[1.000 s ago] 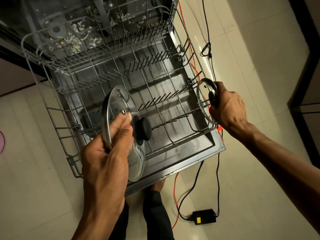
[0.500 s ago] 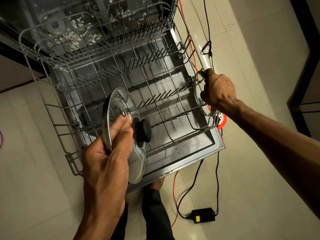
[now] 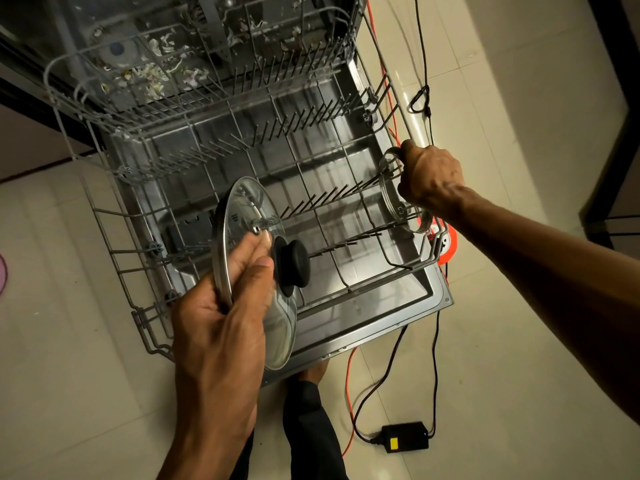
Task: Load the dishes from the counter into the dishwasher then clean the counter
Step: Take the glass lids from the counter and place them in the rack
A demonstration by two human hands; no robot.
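My left hand [image 3: 221, 327] grips the metal rim of a large glass lid [image 3: 242, 216] with a black knob [image 3: 291, 266], held upright over the near left part of the lower dishwasher rack [image 3: 114, 233]. My right hand [image 3: 429, 178] holds a smaller glass lid [image 3: 389, 199] on edge among the tines at the rack's right side; its knob is hidden under my fingers. The rack is pulled out over the open dishwasher door [image 3: 381, 317] and carries no other dishes.
Food scraps litter the dishwasher tub floor [image 3: 152, 74] behind the rack. Black and orange cables [image 3: 420, 98] run along the tiled floor to the right, with a black power adapter [image 3: 405, 441] near my feet. A dark cabinet edge [image 3: 623, 116] stands at far right.
My right hand has moved the small lid leftward and down into the rack's right side. The large lid in my left hand has barely shifted.
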